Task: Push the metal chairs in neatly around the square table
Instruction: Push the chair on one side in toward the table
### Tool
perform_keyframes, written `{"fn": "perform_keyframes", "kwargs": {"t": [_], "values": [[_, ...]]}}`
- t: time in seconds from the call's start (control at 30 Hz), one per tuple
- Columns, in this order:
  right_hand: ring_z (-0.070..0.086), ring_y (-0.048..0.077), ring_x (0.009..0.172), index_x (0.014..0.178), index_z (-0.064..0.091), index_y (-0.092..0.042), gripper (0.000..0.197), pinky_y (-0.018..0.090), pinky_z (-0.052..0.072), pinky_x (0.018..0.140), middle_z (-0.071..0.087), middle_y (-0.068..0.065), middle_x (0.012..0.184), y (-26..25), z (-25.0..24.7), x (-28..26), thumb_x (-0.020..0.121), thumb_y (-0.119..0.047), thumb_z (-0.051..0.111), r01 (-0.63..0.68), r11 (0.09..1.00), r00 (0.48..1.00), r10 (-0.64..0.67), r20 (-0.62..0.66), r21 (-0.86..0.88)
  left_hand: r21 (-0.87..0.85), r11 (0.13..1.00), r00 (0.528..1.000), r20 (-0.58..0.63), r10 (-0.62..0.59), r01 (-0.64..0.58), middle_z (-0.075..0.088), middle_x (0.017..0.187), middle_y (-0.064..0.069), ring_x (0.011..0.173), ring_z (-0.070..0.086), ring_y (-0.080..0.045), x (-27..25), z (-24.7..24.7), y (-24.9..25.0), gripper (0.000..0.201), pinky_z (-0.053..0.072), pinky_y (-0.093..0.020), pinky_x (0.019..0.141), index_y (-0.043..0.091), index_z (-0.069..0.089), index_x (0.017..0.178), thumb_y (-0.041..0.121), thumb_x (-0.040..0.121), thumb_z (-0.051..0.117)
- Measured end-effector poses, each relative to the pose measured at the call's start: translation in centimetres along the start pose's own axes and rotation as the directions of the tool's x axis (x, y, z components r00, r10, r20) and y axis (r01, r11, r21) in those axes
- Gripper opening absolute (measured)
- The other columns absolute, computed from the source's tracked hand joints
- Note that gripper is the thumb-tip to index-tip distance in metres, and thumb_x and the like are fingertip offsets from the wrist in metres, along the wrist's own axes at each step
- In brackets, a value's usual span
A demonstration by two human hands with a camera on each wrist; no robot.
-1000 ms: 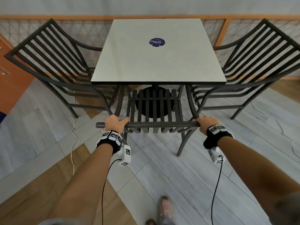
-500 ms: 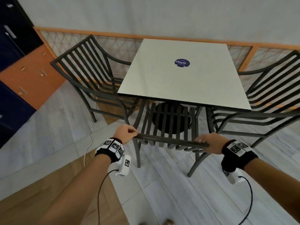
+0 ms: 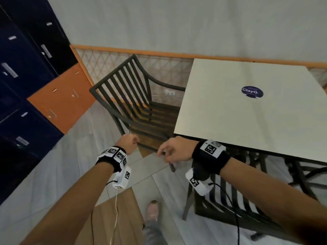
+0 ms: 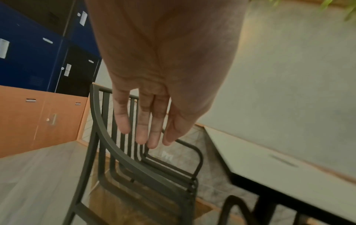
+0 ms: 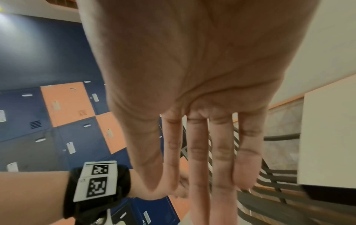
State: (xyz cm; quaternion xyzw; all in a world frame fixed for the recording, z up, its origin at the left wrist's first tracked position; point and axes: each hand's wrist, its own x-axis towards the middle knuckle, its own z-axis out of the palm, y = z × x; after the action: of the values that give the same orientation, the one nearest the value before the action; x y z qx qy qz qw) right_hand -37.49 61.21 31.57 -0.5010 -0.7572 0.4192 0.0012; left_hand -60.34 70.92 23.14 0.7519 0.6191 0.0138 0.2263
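Both the left hand [image 3: 127,142] and the right hand [image 3: 174,150] are held free at frame centre, fingers loosely extended and nothing gripped. Beyond them, a metal chair [image 3: 134,105] is seen beside the square table [image 3: 247,110] at right.

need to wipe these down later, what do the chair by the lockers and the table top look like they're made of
The chair looks like dark painted metal: thin slats and slim curved arms, matte finish. The table top looks like pale laminate or stone-look board with a dark edge band, smooth and slightly glossy; which of these it is cannot be told.
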Motion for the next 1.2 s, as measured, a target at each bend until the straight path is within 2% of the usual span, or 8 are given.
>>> {"fn": "perform_keyframes", "kwargs": {"t": [0.1, 0.3, 0.43, 0.53, 0.63, 0.77, 0.93, 1.2], "values": [[0.066, 0.014, 0.074, 0.115, 0.064, -0.017, 0.027, 0.017, 0.047, 0.064, 0.066, -0.004, 0.087, -1.0, -1.4, 11.0, 0.088, -0.021, 0.062, -0.067, 0.991, 0.998, 0.068, -0.003, 0.114, 0.131, 0.991, 0.999, 0.052, 0.004, -0.011, 0.069, 0.111, -0.019, 0.101, 0.064, -0.037, 8.5, -0.5, -5.3, 0.027, 0.053, -0.043, 0.089, 0.012, 0.066, 0.106, 0.011, 0.089, 0.045], [0.059, 0.033, 0.112, 0.119, 0.062, -0.011, 0.032, 0.036, 0.047, 0.095, 0.063, 0.014, 0.121, 2.7, -1.8, 27.3, 0.089, -0.021, 0.057, -0.316, 0.946, 0.946, 0.32, -0.056, 0.068, 0.336, 0.934, 0.987, 0.145, 0.073, -0.119, 0.066, 0.116, -0.016, 0.107, 0.063, -0.035, 20.1, -1.3, -11.2, 0.027, 0.051, -0.042, 0.091, 0.008, 0.063, 0.113, 0.006, 0.089, 0.049], [0.047, 0.038, 0.122, 0.135, 0.042, -0.011, 0.054, 0.045, 0.045, 0.101, 0.044, 0.018, 0.137, 6.7, -0.7, 33.8, 0.086, -0.023, 0.061, -0.433, 0.901, 0.901, 0.433, -0.032, 0.004, 0.365, 0.904, 0.974, 0.139, 0.182, -0.221, 0.053, 0.136, -0.015, 0.123, 0.053, -0.033, 26.2, 0.3, -13.6, 0.043, 0.047, -0.044, 0.103, 0.003, 0.055, 0.125, -0.003, 0.082, 0.058], [0.038, 0.039, 0.129, 0.14, 0.032, -0.012, 0.066, 0.051, 0.041, 0.105, 0.033, 0.016, 0.145, 9.2, 0.2, 37.3, 0.083, -0.019, 0.063, -0.507, 0.862, 0.859, 0.504, -0.085, -0.016, 0.421, 0.867, 0.958, 0.216, 0.188, -0.265, 0.038, 0.151, -0.012, 0.14, 0.036, -0.03, 29.4, 2.0, -14.6, 0.065, 0.033, -0.045, 0.116, 0.006, 0.043, 0.138, 0.008, 0.079, 0.071], [0.036, 0.038, 0.132, 0.144, 0.026, -0.012, 0.065, 0.05, 0.036, 0.109, 0.033, 0.015, 0.148, 11.4, 0.9, 39.9, 0.086, -0.016, 0.057, -0.55, 0.834, 0.832, 0.542, -0.121, -0.046, 0.46, 0.84, 0.942, 0.294, 0.16, -0.286, 0.028, 0.159, -0.009, 0.149, 0.02, -0.027, 31.8, 3.7, -15.4, 0.068, 0.014, -0.048, 0.123, 0.011, 0.032, 0.146, 0.011, 0.086, 0.064], [0.04, 0.037, 0.13, 0.144, 0.025, -0.011, 0.062, 0.052, 0.032, 0.11, 0.04, 0.018, 0.144, 13.6, 2.0, 42.1, 0.088, -0.011, 0.051, -0.574, 0.817, 0.816, 0.564, -0.129, -0.053, 0.461, 0.834, 0.943, 0.271, 0.193, -0.304, 0.031, 0.157, -0.007, 0.149, 0.02, -0.028, 33.1, 6.0, -16.4, 0.058, 0.003, -0.055, 0.121, 0.02, 0.034, 0.146, 0.015, 0.091, 0.054], [0.044, 0.039, 0.124, 0.137, 0.03, -0.013, 0.047, 0.059, 0.033, 0.104, 0.046, 0.02, 0.135, 16.0, 2.6, 42.4, 0.092, -0.011, 0.044, -0.583, 0.81, 0.811, 0.575, -0.111, -0.063, 0.477, 0.827, 0.952, 0.216, 0.217, -0.297, 0.049, 0.142, -0.011, 0.142, 0.03, -0.034, 34.2, 7.0, -17.2, 0.046, 0.004, -0.064, 0.118, 0.024, 0.048, 0.133, 0.017, 0.088, 0.058], [0.045, 0.037, 0.123, 0.137, 0.03, -0.018, 0.051, 0.064, 0.029, 0.107, 0.048, 0.018, 0.133, 18.5, 1.6, 39.2, 0.089, -0.009, 0.046, -0.613, 0.787, 0.789, 0.607, -0.094, -0.065, 0.448, 0.861, 0.964, 0.219, 0.153, -0.239, 0.046, 0.142, -0.011, 0.143, 0.027, -0.038, 32.8, 8.5, -12.2, 0.055, -0.011, -0.067, 0.112, 0.031, 0.048, 0.131, 0.008, 0.083, 0.061]]}}
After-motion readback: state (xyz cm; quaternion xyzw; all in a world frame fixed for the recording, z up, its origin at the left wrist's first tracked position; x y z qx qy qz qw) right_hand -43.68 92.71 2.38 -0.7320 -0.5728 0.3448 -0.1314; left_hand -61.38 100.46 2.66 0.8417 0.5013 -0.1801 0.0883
